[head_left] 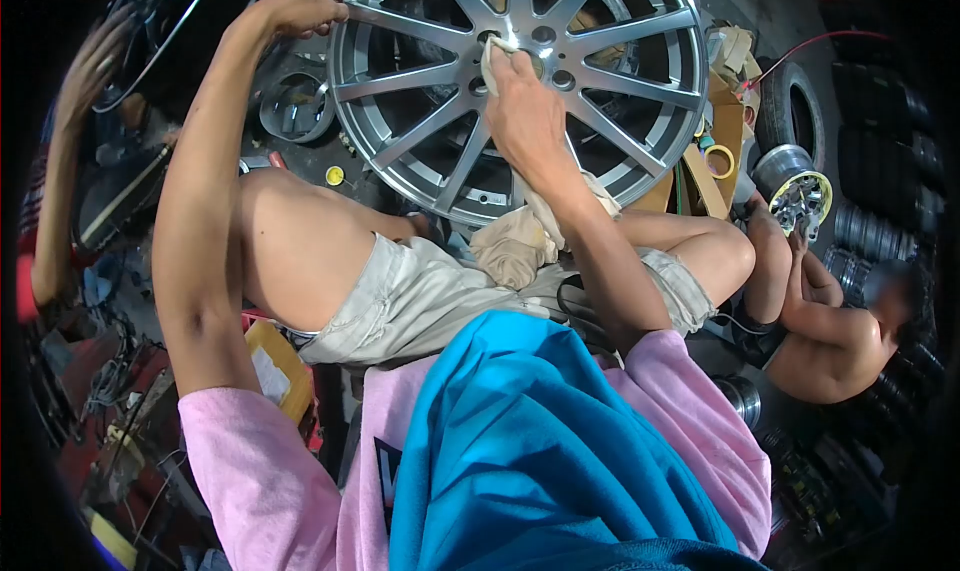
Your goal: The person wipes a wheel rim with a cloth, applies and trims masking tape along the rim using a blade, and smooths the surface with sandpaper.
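This was a wheel or tyre workshop: beyond the big spoked rim [395, 143] in front of me, a bare tyre [797, 121] stood to its right, with dark stacked tyres [880, 121] farther right and a ribbed metal bin [297, 108] to its left.

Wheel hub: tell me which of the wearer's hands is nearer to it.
Right. The right hand is over the hub, its fingers holding a cloth there; the left hand is farther off, at the wheel's outer rim.
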`<state>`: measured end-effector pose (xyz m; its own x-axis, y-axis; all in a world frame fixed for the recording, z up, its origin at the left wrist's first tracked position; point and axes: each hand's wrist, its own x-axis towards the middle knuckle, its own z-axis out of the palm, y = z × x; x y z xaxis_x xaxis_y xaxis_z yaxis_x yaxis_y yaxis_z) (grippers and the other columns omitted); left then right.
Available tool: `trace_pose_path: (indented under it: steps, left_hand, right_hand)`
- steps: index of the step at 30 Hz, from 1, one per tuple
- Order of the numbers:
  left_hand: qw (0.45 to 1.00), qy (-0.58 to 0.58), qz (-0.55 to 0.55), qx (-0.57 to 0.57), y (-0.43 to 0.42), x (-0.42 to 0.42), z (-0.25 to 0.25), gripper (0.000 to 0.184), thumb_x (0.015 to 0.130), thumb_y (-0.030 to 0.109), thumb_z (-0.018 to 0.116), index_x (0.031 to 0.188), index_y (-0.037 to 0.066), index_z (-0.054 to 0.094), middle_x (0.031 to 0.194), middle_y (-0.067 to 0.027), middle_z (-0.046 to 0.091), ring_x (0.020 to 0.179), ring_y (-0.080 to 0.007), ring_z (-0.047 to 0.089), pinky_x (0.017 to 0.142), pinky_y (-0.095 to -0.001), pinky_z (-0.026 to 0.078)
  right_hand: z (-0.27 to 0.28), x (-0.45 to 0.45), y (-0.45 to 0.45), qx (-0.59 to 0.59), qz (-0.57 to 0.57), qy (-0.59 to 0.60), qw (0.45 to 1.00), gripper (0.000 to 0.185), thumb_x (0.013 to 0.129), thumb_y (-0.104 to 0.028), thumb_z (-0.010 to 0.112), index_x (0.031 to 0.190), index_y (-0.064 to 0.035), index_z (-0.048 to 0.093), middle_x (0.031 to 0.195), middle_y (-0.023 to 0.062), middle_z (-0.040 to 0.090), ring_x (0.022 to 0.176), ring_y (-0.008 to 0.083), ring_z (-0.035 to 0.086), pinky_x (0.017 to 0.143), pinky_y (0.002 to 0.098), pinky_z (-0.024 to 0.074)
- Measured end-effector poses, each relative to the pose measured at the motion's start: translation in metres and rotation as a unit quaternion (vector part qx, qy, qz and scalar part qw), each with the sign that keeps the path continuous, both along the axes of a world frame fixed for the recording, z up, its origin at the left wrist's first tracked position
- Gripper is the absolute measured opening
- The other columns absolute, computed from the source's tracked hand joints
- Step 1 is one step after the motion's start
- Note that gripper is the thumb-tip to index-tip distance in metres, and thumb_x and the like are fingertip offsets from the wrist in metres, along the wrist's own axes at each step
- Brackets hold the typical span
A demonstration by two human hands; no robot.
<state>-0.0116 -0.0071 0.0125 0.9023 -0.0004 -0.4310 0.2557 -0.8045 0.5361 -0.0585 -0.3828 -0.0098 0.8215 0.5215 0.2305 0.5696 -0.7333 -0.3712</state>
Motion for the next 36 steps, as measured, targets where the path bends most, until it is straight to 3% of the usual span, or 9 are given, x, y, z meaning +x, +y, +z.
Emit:
trace_pose_path:
  steps: [4, 14, 16, 23, 31, 36]
  left_hand:
    - [0.999, 0.009, -0.011, -0.031, 0.005, 0.003, -0.004, 0.028, 0.099, 0.021, 0.065, 0.118, 0.001, 0.068, 0.078, 0.0026, 0.055, 0.069, -0.0077, 0.053, 0.058, -0.0255, 0.041]
    - [1.0, -0.004, -0.01, -0.022, -0.001, 0.004, -0.001, 0.024, 0.099, 0.02, 0.065, 0.114, 0.001, 0.07, 0.08, 0.0038, 0.056, 0.071, -0.007, 0.055, 0.059, -0.026, 0.042]
    - [0.998, 0.062, 0.009, -0.016, -0.015, 0.005, 0.016, 0.026, 0.099, 0.019, 0.066, 0.116, 0.0, 0.07, 0.081, 0.0036, 0.056, 0.072, -0.0068, 0.054, 0.059, -0.0257, 0.042]
    - [0.997, 0.055, 0.016, -0.045, -0.012, 0.002, 0.014, 0.042, 0.098, 0.018, 0.067, 0.135, -0.001, 0.067, 0.086, 0.0022, 0.06, 0.074, -0.0077, 0.056, 0.058, -0.0246, 0.042]
    - [0.998, 0.022, -0.007, -0.059, 0.011, 0.006, -0.01, 0.041, 0.098, 0.019, 0.066, 0.134, -0.002, 0.067, 0.087, 0.0019, 0.062, 0.075, -0.0077, 0.057, 0.057, -0.0241, 0.042]
    - [0.998, 0.05, 0.007, -0.021, -0.009, 0.006, 0.008, 0.039, 0.098, 0.02, 0.067, 0.131, -0.001, 0.068, 0.087, 0.0026, 0.061, 0.075, -0.0074, 0.058, 0.058, -0.0245, 0.043]
  right_hand:
    - [0.003, 0.011, -0.003, 0.011, -0.002, 0.001, 1.0, 0.057, 0.087, -0.008, 0.067, 0.142, -0.0005, 0.057, 0.121, 0.0188, 0.063, 0.088, 0.0443, 0.072, 0.077, 0.0534, 0.0588]
    - [0.004, 0.008, -0.002, 0.007, -0.009, 0.016, 1.0, 0.055, 0.088, -0.008, 0.067, 0.142, -0.0023, 0.058, 0.117, 0.0203, 0.064, 0.091, 0.0461, 0.071, 0.079, 0.0547, 0.058]
    - [0.005, 0.009, -0.003, 0.021, -0.01, 0.021, 1.0, 0.051, 0.092, -0.008, 0.063, 0.142, -0.0046, 0.059, 0.114, 0.0214, 0.064, 0.091, 0.0482, 0.07, 0.08, 0.057, 0.0569]
    - [0.006, 0.008, -0.003, 0.032, 0.004, 0.025, 0.999, 0.053, 0.09, -0.006, 0.063, 0.143, -0.005, 0.058, 0.114, 0.0202, 0.064, 0.091, 0.047, 0.07, 0.078, 0.0558, 0.0567]
    - [0.003, 0.01, -0.001, 0.023, -0.002, 0.018, 1.0, 0.052, 0.09, -0.006, 0.063, 0.142, -0.0058, 0.059, 0.115, 0.0202, 0.064, 0.09, 0.0472, 0.069, 0.077, 0.0554, 0.0571]
    - [-0.007, 0.009, -0.002, 0.018, 0.018, 0.023, 0.999, 0.056, 0.088, -0.005, 0.064, 0.143, -0.0057, 0.058, 0.115, 0.0204, 0.064, 0.09, 0.047, 0.07, 0.078, 0.055, 0.0574]
